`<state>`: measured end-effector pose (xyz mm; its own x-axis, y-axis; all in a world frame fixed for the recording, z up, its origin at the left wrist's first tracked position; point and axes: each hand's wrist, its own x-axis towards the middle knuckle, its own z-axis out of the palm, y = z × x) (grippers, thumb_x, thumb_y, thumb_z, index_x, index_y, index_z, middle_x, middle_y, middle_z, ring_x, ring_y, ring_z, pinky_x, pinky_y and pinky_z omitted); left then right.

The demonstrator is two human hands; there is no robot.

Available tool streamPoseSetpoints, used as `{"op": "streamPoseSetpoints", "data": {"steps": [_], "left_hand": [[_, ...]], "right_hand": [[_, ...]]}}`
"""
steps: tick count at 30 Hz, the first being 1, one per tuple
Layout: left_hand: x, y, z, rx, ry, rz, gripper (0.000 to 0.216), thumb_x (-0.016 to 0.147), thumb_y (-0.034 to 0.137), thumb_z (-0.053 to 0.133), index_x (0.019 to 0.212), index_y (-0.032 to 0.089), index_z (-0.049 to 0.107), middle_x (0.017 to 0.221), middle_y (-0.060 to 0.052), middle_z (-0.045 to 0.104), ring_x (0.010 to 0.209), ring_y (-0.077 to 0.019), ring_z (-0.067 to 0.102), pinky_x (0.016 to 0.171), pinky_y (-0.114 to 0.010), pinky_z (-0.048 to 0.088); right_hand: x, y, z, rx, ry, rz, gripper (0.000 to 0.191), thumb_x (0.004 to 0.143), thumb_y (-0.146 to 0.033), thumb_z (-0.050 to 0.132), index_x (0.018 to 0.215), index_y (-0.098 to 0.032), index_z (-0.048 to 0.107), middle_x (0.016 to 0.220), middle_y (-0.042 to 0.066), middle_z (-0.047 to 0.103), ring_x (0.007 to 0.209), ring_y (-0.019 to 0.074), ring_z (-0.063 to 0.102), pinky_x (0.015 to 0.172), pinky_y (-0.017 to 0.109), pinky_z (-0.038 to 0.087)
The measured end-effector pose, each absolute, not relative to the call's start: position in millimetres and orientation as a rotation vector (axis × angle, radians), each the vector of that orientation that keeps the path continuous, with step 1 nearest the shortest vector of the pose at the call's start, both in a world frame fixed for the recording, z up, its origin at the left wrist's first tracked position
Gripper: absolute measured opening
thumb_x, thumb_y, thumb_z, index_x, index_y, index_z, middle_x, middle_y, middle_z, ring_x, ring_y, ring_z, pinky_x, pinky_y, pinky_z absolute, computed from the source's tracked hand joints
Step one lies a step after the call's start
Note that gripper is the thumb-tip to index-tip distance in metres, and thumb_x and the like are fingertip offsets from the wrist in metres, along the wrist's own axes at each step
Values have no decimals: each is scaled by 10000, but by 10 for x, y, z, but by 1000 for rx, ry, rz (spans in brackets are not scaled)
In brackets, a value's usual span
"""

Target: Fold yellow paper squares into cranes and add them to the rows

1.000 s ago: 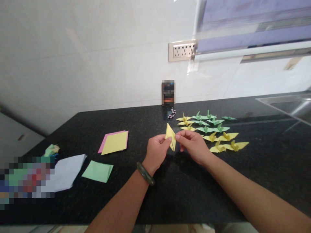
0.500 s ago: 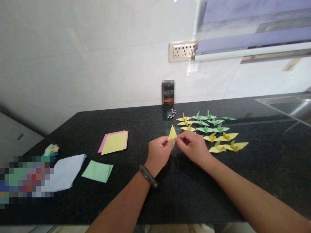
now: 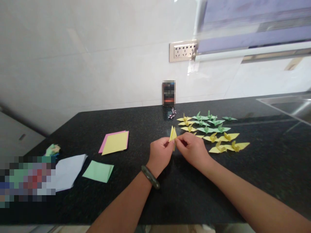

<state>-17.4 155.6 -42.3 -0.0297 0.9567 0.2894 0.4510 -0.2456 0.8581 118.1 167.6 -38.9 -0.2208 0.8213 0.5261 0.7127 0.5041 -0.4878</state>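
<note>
A small piece of folded yellow paper (image 3: 172, 134) is held upright between my two hands, over the middle of the dark counter. My left hand (image 3: 161, 151), with a dark bangle on its wrist, pinches the paper's lower left side. The fingertips of my right hand (image 3: 193, 146) are closed on its lower right edge. Two points of the paper stick up above the fingers; part of its base is hidden by them. Just beyond my right hand lie several yellow paper cranes (image 3: 235, 146) and several green paper cranes (image 3: 206, 129) in rows.
Left on the black counter (image 3: 136, 194) lie yellow and pink square sheets (image 3: 115, 143), green paper (image 3: 98, 171), white paper (image 3: 70, 171) and a crumpled bit (image 3: 52, 150). A phone-like object (image 3: 168, 94) leans on the wall by a beaded strap (image 3: 172, 113). A sink (image 3: 291, 105) is at far right.
The folded paper has turned slightly between my fingers, and its two upper points now stand a little apart. Both hands keep their pinch, nearly in the same place.
</note>
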Motion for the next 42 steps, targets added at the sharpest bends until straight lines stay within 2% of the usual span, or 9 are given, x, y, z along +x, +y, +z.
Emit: {"op": "streamPoseSetpoints", "data": {"steps": [5,10,14,19,24,42], "left_hand": [[-188,1572,-407,1581,1428,1263,274,752,328,515,628,124,650,524,17,531,493,-96,436,479,-206,322],[-190,1571,-381,1476,1311,1259,241,732,325,554,711,116,673,546,14,559,498,-96,449,470,-204,328],[-205,1581,-368,1368,1230,1214,219,711,313,590,692,109,664,556,11,563,497,-87,450,472,-200,334],[-209,1596,-348,1200,1046,1171,188,715,269,575,726,107,671,597,-14,604,566,-113,531,602,-242,435],[-219,1619,-362,1161,993,1125,204,717,279,569,753,105,670,646,-36,636,596,-134,570,680,-295,470],[-245,1633,-431,1425,1103,1073,260,776,328,511,773,123,671,651,-30,621,615,-144,552,623,-261,445]], "right_hand": [[1206,1690,-352,-1186,-1957,370,184,797,-230,481,722,-186,643,671,36,629,626,152,565,586,260,412],[1221,1754,-341,-1232,-1648,962,168,740,-315,569,684,-160,603,541,-16,548,473,108,499,462,235,414],[1219,1790,-352,-1083,-1381,1318,203,640,-324,678,678,-149,582,581,-36,524,465,71,460,418,200,425],[1240,1814,-360,-996,-1222,1531,287,570,-304,748,766,-145,613,636,-27,572,497,66,494,394,166,409],[1257,1825,-351,-1001,-1206,1575,238,544,-290,766,667,-127,644,618,-13,604,467,46,486,396,153,388],[1212,1817,-391,-1062,-1106,1466,242,472,-233,796,498,-130,579,470,-52,530,380,35,430,364,167,334]]}}
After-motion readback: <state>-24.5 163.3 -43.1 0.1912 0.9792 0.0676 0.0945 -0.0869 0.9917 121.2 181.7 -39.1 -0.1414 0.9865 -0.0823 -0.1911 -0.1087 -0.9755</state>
